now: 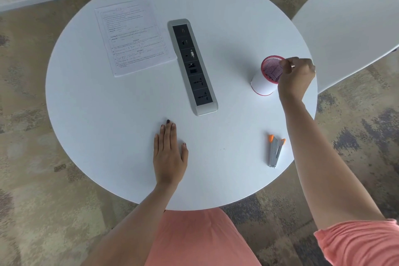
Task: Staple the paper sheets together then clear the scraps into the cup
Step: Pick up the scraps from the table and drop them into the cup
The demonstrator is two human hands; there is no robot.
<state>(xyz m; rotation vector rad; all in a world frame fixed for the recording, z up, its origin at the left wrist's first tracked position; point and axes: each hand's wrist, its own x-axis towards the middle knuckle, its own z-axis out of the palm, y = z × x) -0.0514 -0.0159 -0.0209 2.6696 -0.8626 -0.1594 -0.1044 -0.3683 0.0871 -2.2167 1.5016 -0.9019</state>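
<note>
**Scrap clearing at the cup, late stage**

Step judged: dropping scraps. The right hand hovers at the rim of the cup, fingertips pinched narrow; whether they hold a scrap cannot be told. The left hand lies flat on the table, fingers together, holding nothing.

Count: one paper stack far left, one stapler near right, one cup, one power strip at centre. Two tiny specks left of the stapler, possibly staples.

Next move probably calls for a fine pinch on those specks.
</note>
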